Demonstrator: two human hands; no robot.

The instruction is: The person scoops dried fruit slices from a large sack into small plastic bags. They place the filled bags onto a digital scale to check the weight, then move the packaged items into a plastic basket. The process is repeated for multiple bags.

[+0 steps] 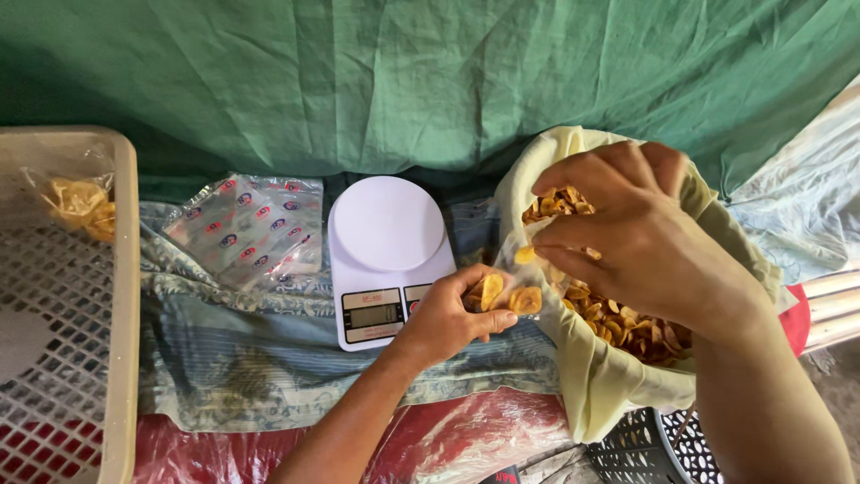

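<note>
Head view, looking down, with the white kitchen scale (387, 255) taken as the reference point. The left hand (452, 314) sits just to the right of the scale's display, fingers curled and pinching the mouth of a small clear plastic bag (512, 285) that already holds a few yellow chips (526, 299). The right hand (640, 235) is further right of the scale, above a large cream sack (600, 381) filled with golden chips; its fingers are drawn together and a single chip (525, 254) is pinched at the fingertips, just above the small bag. Whether that chip touches the bag's rim cannot be settled from this angle. The scale's platform is bare and the small bag is not on it.

To the left of the scale lies a stack of clear printed packets (249, 229) with red and blue marks, flat on a patterned blue-grey cloth (260, 358) that covers the desk. Far left of the scale stands a beige perforated crate (121, 296); one filled bag of chips (79, 204) rests in its far corner. Behind the scale hangs a green cloth backdrop (430, 81). Below the scale, red plastic sheeting (457, 444) shows at the near edge.
</note>
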